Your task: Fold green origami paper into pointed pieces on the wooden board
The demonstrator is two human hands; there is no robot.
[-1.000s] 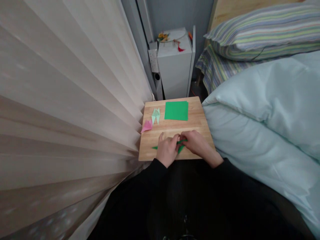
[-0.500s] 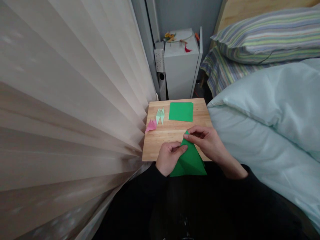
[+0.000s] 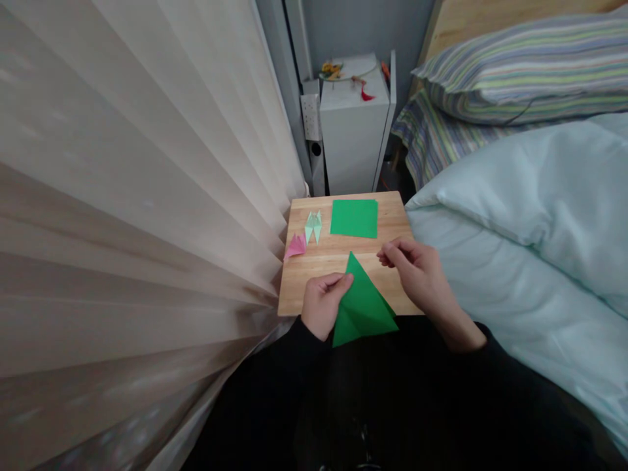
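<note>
Green folded triangle [image 3: 366,302] pinched at its left edge by left hand [image 3: 321,306]; right hand [image 3: 417,273] just beside it, loosely curled, empty. Best to align edges flush, then press 1 crease.

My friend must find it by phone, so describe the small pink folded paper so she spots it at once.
Find the wooden board beside the beige curtain. At its curtain-side edge lies the pink folded paper, next to a pale mint folded piece. It is the only pink item; the square sheet and the triangle in the left hand are green.
</note>
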